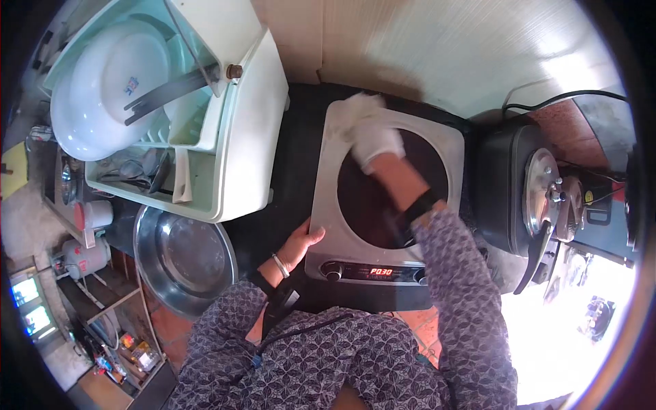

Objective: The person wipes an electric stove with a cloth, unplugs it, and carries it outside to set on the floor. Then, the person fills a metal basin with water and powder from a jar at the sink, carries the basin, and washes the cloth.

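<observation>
A silver cooker with a round dark plate (420, 157) and a lit red display lies on the black counter. My left hand (301, 244) rests at its left edge, thumb on the metal top and the other fingers over the side. My right hand (377, 143), in a white glove and blurred by motion, is at the far left part of the cooker. It presses a pale cloth (355, 113) against the metal near the far left corner. The fingers of my right hand are hidden by glove and cloth.
At the left stands a pale green dish box (249, 137) with white bowls (123, 75) and utensils. Below it is a metal basin (188, 260). A black pressure cooker (502, 184) stands close on the right, with a black cable (567, 99) behind it.
</observation>
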Available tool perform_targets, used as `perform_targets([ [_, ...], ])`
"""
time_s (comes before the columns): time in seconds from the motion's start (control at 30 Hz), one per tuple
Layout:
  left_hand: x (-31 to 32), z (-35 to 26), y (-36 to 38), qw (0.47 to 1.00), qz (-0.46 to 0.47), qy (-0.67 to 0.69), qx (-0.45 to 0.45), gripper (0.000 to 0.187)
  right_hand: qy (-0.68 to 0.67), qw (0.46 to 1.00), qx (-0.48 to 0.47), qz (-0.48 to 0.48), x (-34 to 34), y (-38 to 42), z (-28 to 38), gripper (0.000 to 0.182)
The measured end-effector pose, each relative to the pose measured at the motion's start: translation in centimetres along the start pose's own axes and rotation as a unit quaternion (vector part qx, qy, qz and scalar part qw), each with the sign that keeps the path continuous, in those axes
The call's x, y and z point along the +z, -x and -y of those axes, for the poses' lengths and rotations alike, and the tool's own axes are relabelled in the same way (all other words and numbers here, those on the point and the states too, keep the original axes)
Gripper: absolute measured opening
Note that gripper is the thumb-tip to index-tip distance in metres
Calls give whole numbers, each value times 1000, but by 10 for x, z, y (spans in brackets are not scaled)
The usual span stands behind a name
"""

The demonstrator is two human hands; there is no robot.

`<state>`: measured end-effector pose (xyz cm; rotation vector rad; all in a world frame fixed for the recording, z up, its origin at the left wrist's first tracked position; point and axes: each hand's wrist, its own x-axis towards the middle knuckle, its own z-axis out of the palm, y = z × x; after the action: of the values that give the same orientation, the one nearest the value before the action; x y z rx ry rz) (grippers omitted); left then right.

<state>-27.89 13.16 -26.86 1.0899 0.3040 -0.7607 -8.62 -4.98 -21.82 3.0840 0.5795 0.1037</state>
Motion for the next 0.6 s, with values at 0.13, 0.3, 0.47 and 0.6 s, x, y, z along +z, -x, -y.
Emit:
perform_targets([
  [0.13, -2, 0, 1, 1000, -9, -19, -22, 58, -151, 969, -9, 194, -6, 1, 60, 23],
  [0.3, -1, -3, 1, 999, -8, -13, -35, 57, -176, 969, 160, 68, -4, -32, -33, 21],
  [0.47, -2, 0, -4, 1000, -3, -5, -7, 51, -133, 941, 308, 34, -10, 44, -127, 20],
  [0.6, 0, -7, -3, 1000, 4, -10, -13, 53, -32, 957, 264, 116, 20, 148, -134, 23],
])
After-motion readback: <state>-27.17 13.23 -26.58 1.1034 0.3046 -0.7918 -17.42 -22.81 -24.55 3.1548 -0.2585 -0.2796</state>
